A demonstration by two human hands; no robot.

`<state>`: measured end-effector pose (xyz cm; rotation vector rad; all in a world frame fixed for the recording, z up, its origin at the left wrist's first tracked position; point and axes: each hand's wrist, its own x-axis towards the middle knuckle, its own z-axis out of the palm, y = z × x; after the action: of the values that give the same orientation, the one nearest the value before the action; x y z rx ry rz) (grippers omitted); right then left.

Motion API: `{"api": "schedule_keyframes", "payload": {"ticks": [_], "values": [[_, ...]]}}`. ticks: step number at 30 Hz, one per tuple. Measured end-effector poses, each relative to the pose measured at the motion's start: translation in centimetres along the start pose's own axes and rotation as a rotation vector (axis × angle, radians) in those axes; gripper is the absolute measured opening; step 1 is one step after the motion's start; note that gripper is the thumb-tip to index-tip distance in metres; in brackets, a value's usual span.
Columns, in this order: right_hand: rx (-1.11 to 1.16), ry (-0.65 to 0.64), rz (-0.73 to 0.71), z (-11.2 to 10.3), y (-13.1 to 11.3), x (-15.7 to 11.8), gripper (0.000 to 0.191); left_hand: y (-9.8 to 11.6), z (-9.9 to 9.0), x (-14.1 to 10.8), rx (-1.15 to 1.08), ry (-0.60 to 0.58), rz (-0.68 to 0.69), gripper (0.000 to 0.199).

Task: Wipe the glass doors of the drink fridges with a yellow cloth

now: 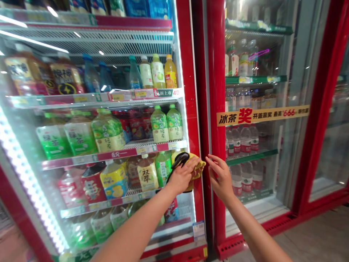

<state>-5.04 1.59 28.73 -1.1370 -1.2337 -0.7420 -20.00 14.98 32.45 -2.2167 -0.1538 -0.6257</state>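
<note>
My left hand is at the right edge of the lit drinks fridge, fingers closed over a yellow cloth. The cloth is bunched against the glass and red frame. A black loop shows beside that hand; I cannot tell whether it belongs to the cloth or the fridge. My right hand is raised in front of the neighbouring red fridge's frame. It holds nothing, its fingers are apart, and its fingertips are a little short of the cloth.
Bottled drinks, such as green tea bottles, stand on the left fridge's shelves. Water bottles are behind glass on the right, with a gold banner across it. A dark gap separates the fridges. Floor shows lower right.
</note>
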Motion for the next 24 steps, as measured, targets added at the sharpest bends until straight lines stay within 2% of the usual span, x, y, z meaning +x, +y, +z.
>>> {"api": "schedule_keyframes", "payload": {"ticks": [2,4,7,9,10,11,14,15,16,18,21,22,24], "values": [[0.020,0.006,0.022,0.4,-0.4,0.5,0.047,-0.9,-0.6,0.5,-0.011,-0.023,0.062,0.060],[0.040,0.021,0.037,0.8,-0.9,1.0,0.047,-2.8,-1.9,1.3,-0.010,-0.007,-0.014,0.062],[0.070,0.024,0.042,1.4,-1.3,1.1,0.047,-4.8,-3.6,0.8,0.020,0.072,-0.358,0.070],[0.104,0.024,0.055,1.8,-1.5,1.0,0.046,-4.6,-3.6,-1.0,0.053,0.105,-0.532,0.075],[0.127,0.028,0.067,2.1,-1.7,1.0,0.045,-4.1,-3.2,-2.0,0.067,0.096,-0.530,0.077],[0.155,0.035,0.081,2.4,-1.8,1.1,0.045,-3.5,-2.7,-2.8,0.077,0.072,-0.466,0.078],[0.238,0.069,0.106,3.5,-2.6,1.8,0.043,-2.5,-1.7,-3.4,0.072,-0.031,-0.162,0.073],[0.258,0.075,0.104,3.9,-2.9,2.1,0.042,-2.8,-1.8,-3.1,0.069,-0.046,-0.122,0.071],[0.274,0.073,0.098,4.2,-3.2,2.5,0.042,-3.4,-2.1,-2.8,0.069,-0.041,-0.144,0.070],[0.293,0.055,0.082,4.8,-3.7,2.9,0.042,-5.1,-3.2,-2.5,0.089,0.024,-0.342,0.069],[0.313,0.020,0.062,5.5,-4.1,3.0,0.045,-6.6,-4.3,-4.3,0.147,0.130,-0.710,0.071],[0.320,0.013,0.056,5.7,-4.2,2.9,0.046,-6.5,-4.4,-5.3,0.161,0.129,-0.757,0.072],[0.334,-0.002,0.037,6.4,-4.6,2.7,0.049,-5.9,-4.1,-7.0,0.173,0.060,-0.690,0.075]]}}
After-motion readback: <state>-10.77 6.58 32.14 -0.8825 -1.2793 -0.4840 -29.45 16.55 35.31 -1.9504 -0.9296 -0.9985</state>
